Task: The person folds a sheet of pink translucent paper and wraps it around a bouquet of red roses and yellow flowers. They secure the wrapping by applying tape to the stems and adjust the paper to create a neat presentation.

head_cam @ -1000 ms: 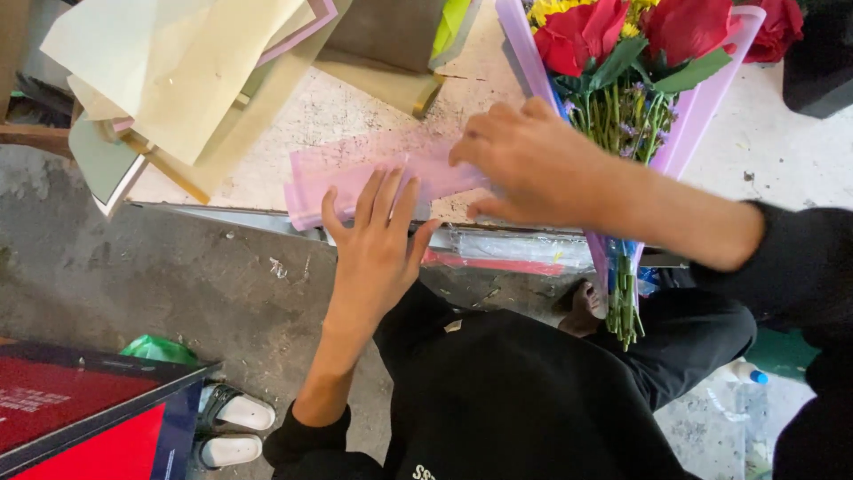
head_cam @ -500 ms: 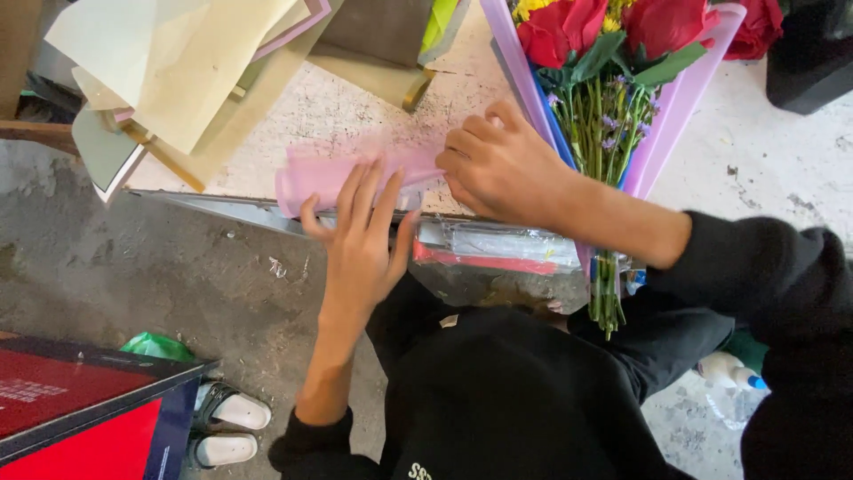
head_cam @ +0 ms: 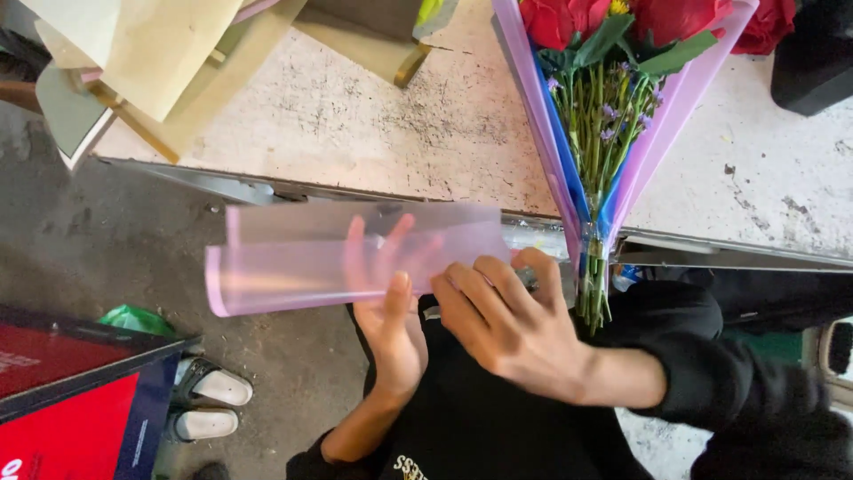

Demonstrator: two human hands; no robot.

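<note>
I hold a folded sheet of translucent pink wrapping film [head_cam: 293, 262] in front of my body, off the table's near edge. My left hand [head_cam: 391, 320] supports it from behind, fingers showing through the film, thumb on the front. My right hand [head_cam: 506, 316] pinches the sheet's right end. A bouquet of red roses [head_cam: 604, 107] with green stems, wrapped in purple and blue film, lies on the worn white table [head_cam: 373, 133], its stem ends hanging over the edge beside my right hand.
Beige and cream paper sheets [head_cam: 133, 53] lie piled at the table's far left corner. A dark object [head_cam: 813, 62] sits at the right. On the grey floor below are a red and dark blue board [head_cam: 71, 400] and white slippers [head_cam: 209, 404].
The pink film lay flat on the table under both hands; now both hands have lifted it off the table toward my body, folded over.
</note>
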